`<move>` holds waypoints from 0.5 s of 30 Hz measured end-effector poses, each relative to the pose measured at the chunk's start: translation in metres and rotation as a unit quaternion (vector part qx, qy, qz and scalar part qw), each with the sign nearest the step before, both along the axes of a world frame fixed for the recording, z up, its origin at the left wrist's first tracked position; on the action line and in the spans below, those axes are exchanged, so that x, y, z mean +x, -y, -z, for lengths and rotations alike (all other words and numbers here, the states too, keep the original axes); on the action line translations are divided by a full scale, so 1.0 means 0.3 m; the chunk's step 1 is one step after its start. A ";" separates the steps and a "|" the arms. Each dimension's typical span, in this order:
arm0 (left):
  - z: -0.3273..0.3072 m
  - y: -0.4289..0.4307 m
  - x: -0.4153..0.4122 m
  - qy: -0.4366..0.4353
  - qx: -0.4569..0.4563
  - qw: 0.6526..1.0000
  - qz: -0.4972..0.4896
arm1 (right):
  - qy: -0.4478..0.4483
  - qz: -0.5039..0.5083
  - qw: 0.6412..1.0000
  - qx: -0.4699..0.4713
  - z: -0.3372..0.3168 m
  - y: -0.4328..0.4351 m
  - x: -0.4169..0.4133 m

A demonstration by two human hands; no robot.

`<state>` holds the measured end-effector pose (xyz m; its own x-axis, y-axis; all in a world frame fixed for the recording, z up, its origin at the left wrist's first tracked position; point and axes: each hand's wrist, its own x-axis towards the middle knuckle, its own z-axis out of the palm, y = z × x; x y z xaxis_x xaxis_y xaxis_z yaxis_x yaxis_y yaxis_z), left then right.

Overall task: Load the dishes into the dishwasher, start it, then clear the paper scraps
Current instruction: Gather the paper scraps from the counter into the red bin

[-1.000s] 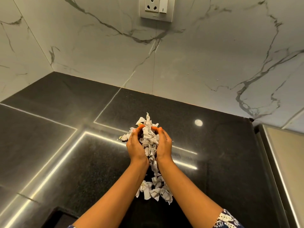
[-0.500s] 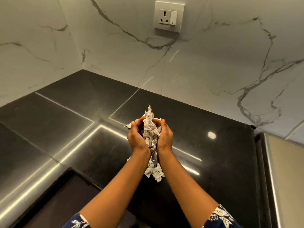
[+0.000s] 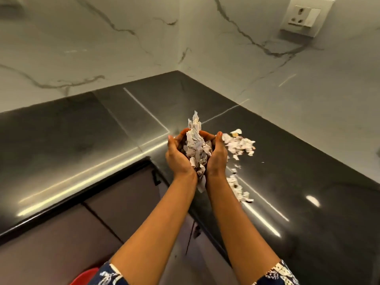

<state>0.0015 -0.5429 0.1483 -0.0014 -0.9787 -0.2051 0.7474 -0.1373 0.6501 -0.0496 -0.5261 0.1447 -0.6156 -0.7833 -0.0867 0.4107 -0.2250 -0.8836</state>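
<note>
I see two bare arms reach out in front of me. The left hand (image 3: 178, 156) and the right hand (image 3: 218, 156) are side by side and make a little bowl. Their fingers curl up and in around a bunch of crumpled white paper scraps (image 3: 197, 148). The bunch sits between the two palms and both hands hold it. A few scraps stick up above the fingertips. One long scrap hangs down between the wrists.

The hands are up in the air, over the inner corner edge of the shiny black stone counter (image 3: 308, 182). They do not touch it.

More paper lies on the counter. A small pile of loose white paper bits (image 3: 239, 144) is just beside the right hand, on its far right side. A thin trail of torn white pieces (image 3: 238, 189) lies next to the right wrist and arm, closer to me. A few tiny crumbs lie between the pile and the trail.

Behind the counter stands a white marble wall with grey lines (image 3: 257, 85). A white plug socket (image 3: 304, 16) is on that wall, high on the right. Under the counter edge I see plain brown cupboard doors (image 3: 82, 233). Blue sleeves with white patterns (image 3: 277, 274) cover the upper arms. Something red (image 3: 83, 277) peeks in at the bottom left, but I cannot tell what it is.
</note>
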 end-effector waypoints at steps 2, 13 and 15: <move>0.004 -0.014 0.143 -0.001 0.003 0.999 -0.047 | 0.013 -0.043 0.999 -0.010 -0.006 -0.002 0.145; 0.331 -0.212 0.968 0.020 0.148 0.960 -0.236 | 0.110 -0.232 0.959 0.116 0.355 -0.122 0.956; 0.474 -0.273 1.104 0.015 0.202 0.947 -0.251 | 0.140 -0.250 0.944 0.164 0.500 -0.180 1.089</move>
